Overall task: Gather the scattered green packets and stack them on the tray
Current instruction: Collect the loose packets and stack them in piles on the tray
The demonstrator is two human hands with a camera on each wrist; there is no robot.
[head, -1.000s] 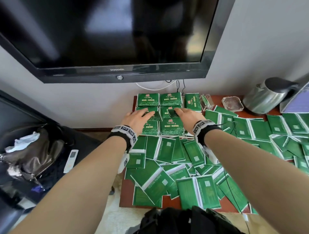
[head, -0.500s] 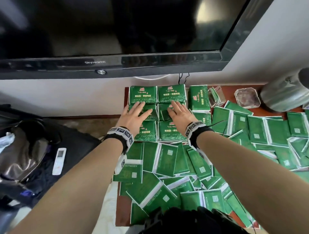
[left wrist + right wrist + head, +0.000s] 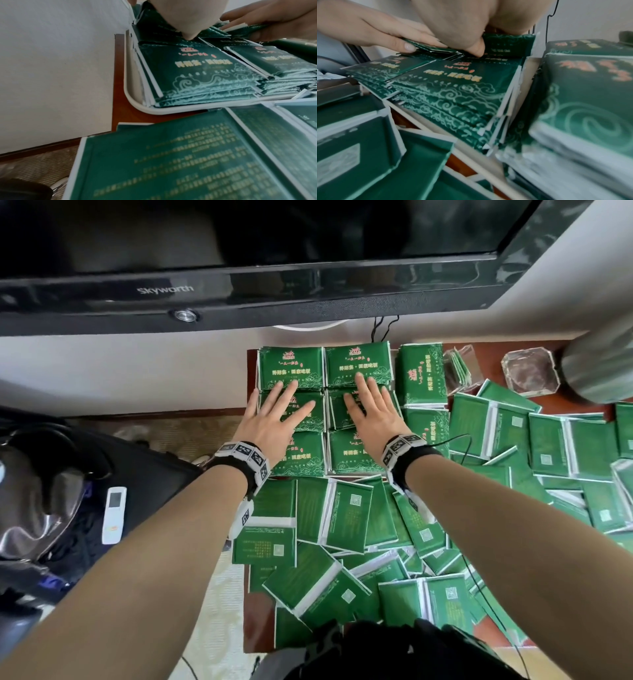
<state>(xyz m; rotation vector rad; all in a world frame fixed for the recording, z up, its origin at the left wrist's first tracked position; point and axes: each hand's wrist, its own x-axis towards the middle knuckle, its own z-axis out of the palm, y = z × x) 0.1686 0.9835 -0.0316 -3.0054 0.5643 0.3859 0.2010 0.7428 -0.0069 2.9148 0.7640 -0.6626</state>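
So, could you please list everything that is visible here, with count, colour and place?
stacked packets: six stacks, green, on the tray under the television, two columns of three
tray: one, white, on the table's far left corner
side stacks: two, green, just right of the tray
scattered packets: many, green with white edges, over the near and right table
table: one, red-brown, against the wall
television: one, black, on the wall
glass ashtray: one, clear, far right
kettle: one, silver, right edge
remote: one, white, on dark bags at left
left hand: fingers straight, pressing the stacked packets
right hand: fingers straight, pressing the stacked packets
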